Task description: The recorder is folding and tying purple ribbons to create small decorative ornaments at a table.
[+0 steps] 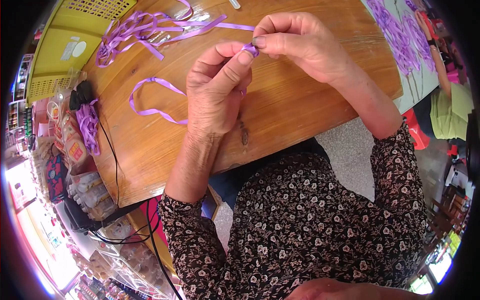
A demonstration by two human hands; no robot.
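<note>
My left hand point(220, 82) and my right hand point(297, 45) meet over the wooden table point(300, 107). Between my left thumb and forefinger is a folded bit of purple ribbon point(251, 48). My right thumb and forefinger pinch right beside it, on the same ribbon as far as I can see. A purple loop of ribbon point(157, 82) lies on the table left of my left hand and runs behind it. Beyond my hands a tangled heap of purple ribbons point(135, 37) spreads out, one strip stretching toward my right fingers. My fingertips partly cover the ribbon they grip.
A yellow plastic basket point(62, 55) stands at the far left. Another bunch of purple ribbon point(88, 125) hangs at the left edge near a black cable point(111, 145). On a pale table point(417, 87) at right lie more purple ribbons point(400, 37), near another person's arm point(440, 62).
</note>
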